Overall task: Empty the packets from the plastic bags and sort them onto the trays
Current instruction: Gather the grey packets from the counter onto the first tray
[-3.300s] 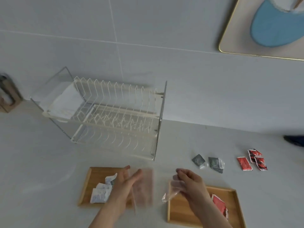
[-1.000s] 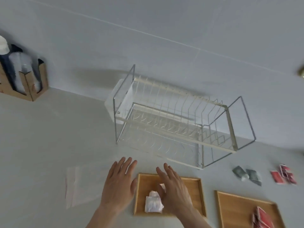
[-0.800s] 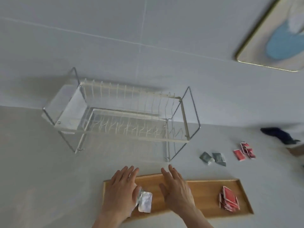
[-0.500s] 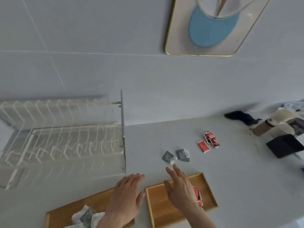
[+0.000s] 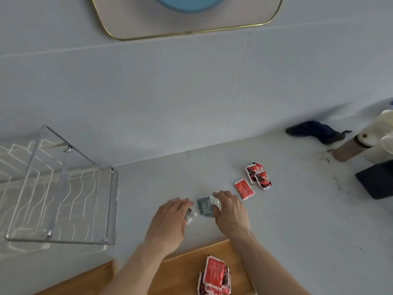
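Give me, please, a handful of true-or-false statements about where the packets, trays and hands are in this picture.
1. Both hands are at the grey packets on the counter. True.
2. The red packets on the counter lie left of the hands. False: they lie right of the right hand.
3. The tray nearest the camera holds a pile of red packets. True.
4. The left hand rests inside the dish rack. False: the dish rack stands apart, further left.
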`<state>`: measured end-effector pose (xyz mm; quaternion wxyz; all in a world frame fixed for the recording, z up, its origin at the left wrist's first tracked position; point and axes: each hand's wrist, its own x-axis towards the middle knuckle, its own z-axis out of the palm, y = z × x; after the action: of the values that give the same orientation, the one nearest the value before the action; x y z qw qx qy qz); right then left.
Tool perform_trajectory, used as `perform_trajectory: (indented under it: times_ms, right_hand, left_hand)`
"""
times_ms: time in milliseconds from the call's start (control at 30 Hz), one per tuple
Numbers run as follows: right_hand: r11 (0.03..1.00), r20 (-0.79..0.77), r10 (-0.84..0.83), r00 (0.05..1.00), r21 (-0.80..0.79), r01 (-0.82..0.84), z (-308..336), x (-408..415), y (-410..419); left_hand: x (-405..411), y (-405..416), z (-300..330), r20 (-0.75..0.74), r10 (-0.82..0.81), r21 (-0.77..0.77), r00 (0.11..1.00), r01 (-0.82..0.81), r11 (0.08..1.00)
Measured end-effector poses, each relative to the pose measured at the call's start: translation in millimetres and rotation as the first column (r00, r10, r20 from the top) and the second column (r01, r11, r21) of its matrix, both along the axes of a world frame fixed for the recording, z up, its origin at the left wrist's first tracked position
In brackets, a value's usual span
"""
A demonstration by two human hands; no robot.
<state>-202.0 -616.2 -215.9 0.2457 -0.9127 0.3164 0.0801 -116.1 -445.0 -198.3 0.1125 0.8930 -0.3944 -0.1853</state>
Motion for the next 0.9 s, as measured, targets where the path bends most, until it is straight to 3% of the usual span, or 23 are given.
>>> perform_trajectory:
  times_ms: [133, 267, 400, 500, 667, 900]
  right_hand:
    - [0.992, -0.067, 0.127, 0.99, -0.016, -0.128, -13, 19, -3]
    - [0.995, -0.067, 0.09, 0.994, -0.041, -0.093, -23, 23, 2]
    - [1.0, -0.092, 0.016, 0.996, 0.004, -0.016, -28, 22, 5]
    - [0.997, -0.116, -0.017, 0.993, 0.07, 0.026, -27, 21, 6]
    - [0.955, -0.064, -0.162, 0.985, 0.243, 0.173, -26, 12, 13]
    - [0.858, -0.06, -0.243, 0.968, 0.452, 0.244, -4, -1, 48]
  left_hand:
    - [13, -15, -18, 0.044, -0.077, 0.094, 0.996, 0.073, 0.993]
    - [12, -14, -29, 0.079, -0.101, 0.196, 0.992, 0.084, 0.977]
    - [4, -9, -33, 0.067, 0.019, 0.219, 0.998, -0.034, 0.975]
    - [-2, -3, -30, -0.015, 0.211, 0.162, 0.977, -0.206, 0.965]
    - [-4, 16, -30, -0.161, 0.42, 0.102, 0.893, -0.408, 0.907]
    - [-11, 61, -17, -0.342, 0.549, 0.055, 0.762, -0.567, 0.822]
